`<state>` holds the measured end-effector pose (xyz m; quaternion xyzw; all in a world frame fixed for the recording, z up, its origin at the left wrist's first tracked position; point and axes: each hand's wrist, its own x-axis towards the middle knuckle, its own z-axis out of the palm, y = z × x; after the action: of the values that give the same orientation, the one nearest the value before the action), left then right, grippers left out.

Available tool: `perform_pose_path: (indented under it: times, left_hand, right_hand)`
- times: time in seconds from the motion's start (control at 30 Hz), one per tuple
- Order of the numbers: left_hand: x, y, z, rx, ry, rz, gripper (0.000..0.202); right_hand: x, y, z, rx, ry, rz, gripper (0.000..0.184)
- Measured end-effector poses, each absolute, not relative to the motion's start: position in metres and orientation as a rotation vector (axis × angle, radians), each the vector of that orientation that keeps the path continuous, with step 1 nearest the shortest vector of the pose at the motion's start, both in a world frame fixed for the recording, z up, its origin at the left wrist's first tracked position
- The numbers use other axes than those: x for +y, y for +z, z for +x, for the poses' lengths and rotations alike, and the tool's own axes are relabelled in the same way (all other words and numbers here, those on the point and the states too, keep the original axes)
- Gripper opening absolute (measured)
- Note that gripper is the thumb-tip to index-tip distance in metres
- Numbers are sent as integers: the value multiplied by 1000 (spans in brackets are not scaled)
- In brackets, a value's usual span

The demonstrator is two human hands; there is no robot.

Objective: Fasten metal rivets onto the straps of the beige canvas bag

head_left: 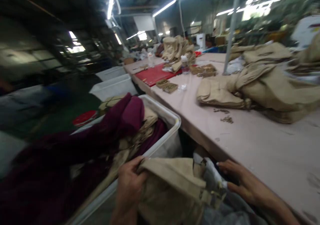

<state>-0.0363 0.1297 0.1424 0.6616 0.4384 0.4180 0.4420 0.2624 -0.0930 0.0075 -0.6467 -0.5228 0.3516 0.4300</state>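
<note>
A tan canvas bag (172,185) is low in front of me, beside a white bin. My left hand (131,183) is closed on the bag's upper left edge, thumb over the fabric. My right hand (241,181) is at the bag's other side, along the table edge. Its index finger and thumb are apart, the thumb tip close to whitish-grey material (212,171) at the bag's opening. Whether the thumb touches this material I cannot tell. A strap with small fittings (207,196) hangs on the bag's right side.
The white bin (177,120) at left holds dark purple cloth (130,113) and tan pieces. On the pink-topped table (262,148) lie tan bags (275,88), small metal parts (227,119), little boxes (170,87) and a red sheet (155,74). A metal pole (232,28) rises from it.
</note>
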Motion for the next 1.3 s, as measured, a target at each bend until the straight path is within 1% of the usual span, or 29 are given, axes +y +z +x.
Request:
perform_pose_path:
  times: [0.07,0.13,0.2,0.27,0.33,0.47,0.57,0.7,0.87,0.97,1.03,1.13,1.23,1.3]
  left_hand:
    - [123,143,-60,1098,944,1538,22]
    - [123,143,-62,1090,950,1386,19]
    - [127,144,-56,1085,1014,1278,19]
    - [130,145,-50,1056,1073,1217,19]
    - [130,145,-49,1029,1100,1171,20]
    - [125,138,-52,1042,1099,1069,24]
    - [121,128,-54,1020,1112,1041,23]
    - [118,118,-57,983,1132,1187,20]
    - [118,127,-70,1157,1157,1546,19]
    - [115,132,-76,1277,1202,1659,20]
    - [114,128,-76,1327,1235,1647,21]
    - [115,113,-71,1363,1210,1615,23]
    - [112,98,-66,1402,1154,1698,23]
    - [105,97,-62,1409,1168,1812,24]
  right_hand:
    - [-87,-11,256,-1258,890,-1549,62]
    - [-79,-15,249,-1246,926,-1488,57]
    - [-69,-6,241,-1331,919,-1450,47]
    - [-56,7,232,-1449,882,-1417,44]
    - [-40,18,224,-1476,825,-1401,45]
    - [-6,28,214,-1330,682,-1336,53]
    - [15,36,211,-1261,687,-1209,57]
    - [38,50,208,-1189,750,-1131,44]
    - [48,72,210,-1172,785,-1139,38]
    - [39,88,216,-1215,774,-1123,39]
    - [30,93,218,-1264,827,-1054,43]
    - [21,86,217,-1271,866,-1014,42]
    - [13,63,215,-1193,718,-1180,39]
    - [6,48,218,-1161,617,-1270,38]
